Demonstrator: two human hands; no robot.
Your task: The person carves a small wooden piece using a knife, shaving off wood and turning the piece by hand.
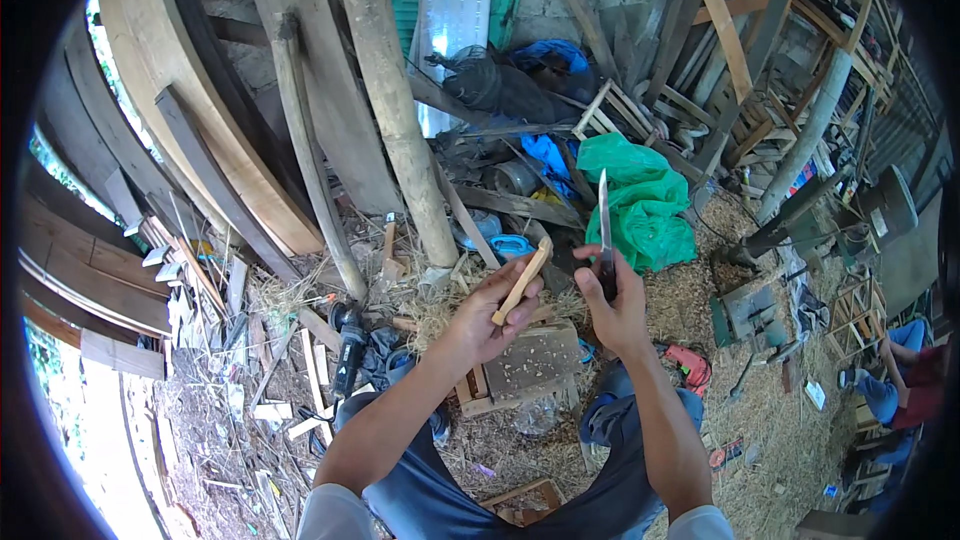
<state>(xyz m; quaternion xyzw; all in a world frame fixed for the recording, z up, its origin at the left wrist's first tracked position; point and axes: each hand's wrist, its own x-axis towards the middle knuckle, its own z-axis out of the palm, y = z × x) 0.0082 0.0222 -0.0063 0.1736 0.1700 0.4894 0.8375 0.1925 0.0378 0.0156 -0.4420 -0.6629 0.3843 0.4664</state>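
In my left hand [495, 316] is a small, pale wooden piece [522, 280], held at a slant in front of me. My right hand [614, 295] grips a knife [604, 208] by its dark handle, blade pointing up, just right of the wood and apart from it. Below both hands, between my legs, a low wooden block [527, 365] carries wood chips. Behind the knife lies a crumpled green plastic sheet [630, 210].
Planks [170, 110] and poles [392, 120] lean at left and back. Scrap wood [740, 40] is piled back right. A black power tool [350, 350], a red one [690, 365] and a metal machine [750, 315] surround me. A co-worker [905, 380] sits at far right.
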